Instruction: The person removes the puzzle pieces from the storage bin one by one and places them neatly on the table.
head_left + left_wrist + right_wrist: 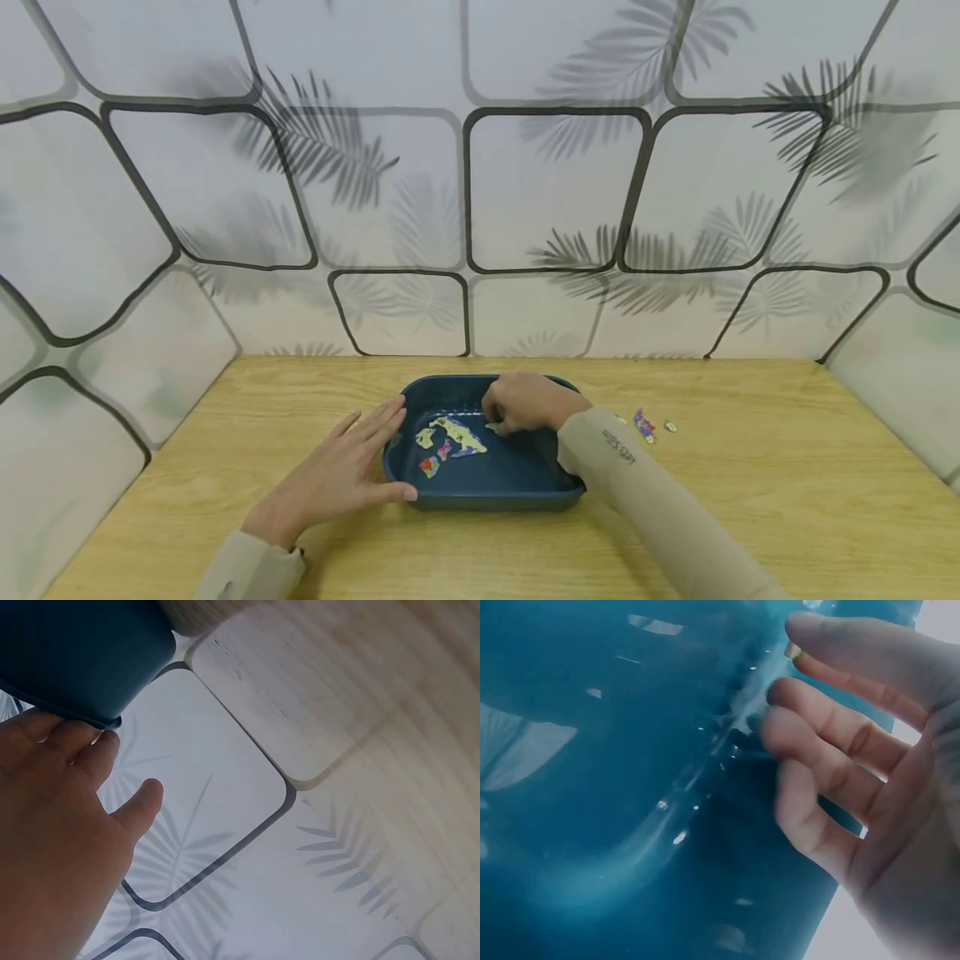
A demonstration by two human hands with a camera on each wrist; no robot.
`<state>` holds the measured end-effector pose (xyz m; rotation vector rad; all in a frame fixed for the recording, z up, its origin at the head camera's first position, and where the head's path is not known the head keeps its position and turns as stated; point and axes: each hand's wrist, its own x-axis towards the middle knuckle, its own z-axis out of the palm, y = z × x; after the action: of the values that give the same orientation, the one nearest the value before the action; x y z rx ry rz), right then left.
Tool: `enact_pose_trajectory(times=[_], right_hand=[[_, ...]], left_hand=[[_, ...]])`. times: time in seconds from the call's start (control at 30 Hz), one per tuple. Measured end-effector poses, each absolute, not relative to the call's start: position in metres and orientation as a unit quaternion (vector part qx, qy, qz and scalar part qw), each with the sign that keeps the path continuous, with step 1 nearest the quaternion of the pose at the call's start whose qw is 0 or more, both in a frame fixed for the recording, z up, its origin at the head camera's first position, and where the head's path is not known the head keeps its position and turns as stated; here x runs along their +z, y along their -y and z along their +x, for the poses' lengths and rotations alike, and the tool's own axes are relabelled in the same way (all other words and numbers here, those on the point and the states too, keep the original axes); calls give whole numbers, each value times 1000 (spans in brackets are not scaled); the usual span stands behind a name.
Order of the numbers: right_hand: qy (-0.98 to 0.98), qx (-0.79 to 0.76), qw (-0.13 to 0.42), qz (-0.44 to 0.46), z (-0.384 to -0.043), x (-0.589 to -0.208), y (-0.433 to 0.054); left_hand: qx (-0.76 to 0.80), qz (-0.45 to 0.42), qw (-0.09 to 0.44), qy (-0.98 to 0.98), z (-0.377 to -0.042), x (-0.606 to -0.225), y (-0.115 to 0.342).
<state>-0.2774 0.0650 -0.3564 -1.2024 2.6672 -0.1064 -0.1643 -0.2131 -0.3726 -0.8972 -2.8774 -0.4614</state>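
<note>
A dark blue rectangular tray [498, 502] rests on the wooden table. My left hand [341, 471] lies at its left side, fingers extended along the rim and thumb at the front left corner. The left wrist view shows the fingertips touching the tray's rim [64, 712]. Inside the tray, toward the back right, my right hand [525, 402] pinches a small greenish flat piece [492, 427] between thumb and forefinger. Only a bit of it shows in the right wrist view. Several irregular pieces lie on the tray's left half: a large cream-and-blue one [461, 435], a cream one [425, 437], a pink one [444, 451] and a red one [429, 467].
Right of the tray, on the table [750, 467], lie a purple-and-red piece [644, 426] and a small cream piece [670, 426]. Another pale bit [621, 419] shows beside the right sleeve. A patterned wall covering [555, 192] stands behind and at both sides.
</note>
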Motion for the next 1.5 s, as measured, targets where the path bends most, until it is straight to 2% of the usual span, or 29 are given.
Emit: enact_pose_trajectory(times=[0.27,0.77,1.5], right_hand=[[-899,-46,124,-417,-273,-343,-67],[-897,-28,84,-433,-268,-300,-78],[-903,-29,64,-424,-274,-292,-125]], left_hand=[[-156,-293,37,943,-164,-373,213],[-147,-296,56,942,-166,-373,214],[-159,-297,45,940,-166,-376,213]])
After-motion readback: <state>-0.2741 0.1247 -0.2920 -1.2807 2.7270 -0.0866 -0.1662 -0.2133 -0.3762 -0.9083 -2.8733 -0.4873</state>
